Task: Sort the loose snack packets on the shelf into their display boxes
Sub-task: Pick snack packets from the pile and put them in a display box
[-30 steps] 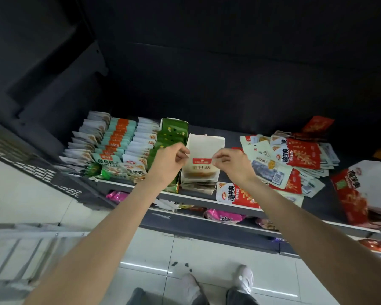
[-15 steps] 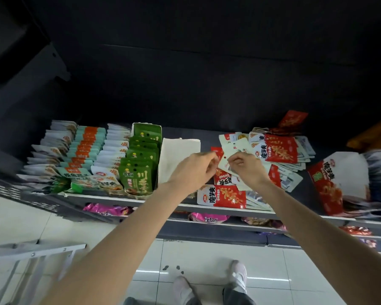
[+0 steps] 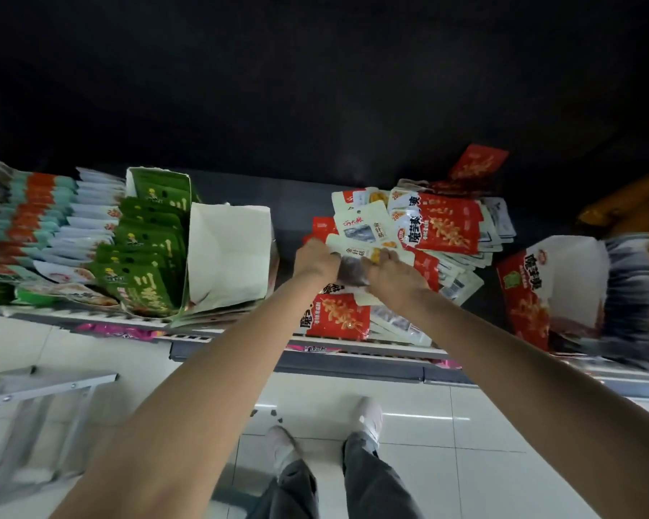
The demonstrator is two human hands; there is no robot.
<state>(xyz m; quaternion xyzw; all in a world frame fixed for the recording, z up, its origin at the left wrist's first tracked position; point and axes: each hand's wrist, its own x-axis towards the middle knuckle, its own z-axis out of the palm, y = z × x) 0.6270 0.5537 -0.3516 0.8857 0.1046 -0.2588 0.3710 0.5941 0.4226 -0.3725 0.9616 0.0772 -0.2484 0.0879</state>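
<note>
Both my hands meet over the pile of loose packets (image 3: pixel 446 234) on the dark shelf (image 3: pixel 300 204). My left hand (image 3: pixel 315 258) and my right hand (image 3: pixel 392 273) pinch the two sides of a cream packet with a dark window (image 3: pixel 353 262). Red packets (image 3: pixel 334 312) lie under and around my hands. To the left stands a white display box (image 3: pixel 229 256), its inside hidden. A green display box (image 3: pixel 150 249) beside it is filled with green packets.
Rows of teal, orange and white packets (image 3: pixel 45 222) fill the shelf's left end. A red and white box (image 3: pixel 551 290) stands at the right. A lower shelf edge (image 3: pixel 353 361), a metal ladder (image 3: pixel 34 413) and my feet on tiled floor lie below.
Both hands left the white box and moved right to the loose pile, where they took hold of a cream packet. The view shifted right too.
</note>
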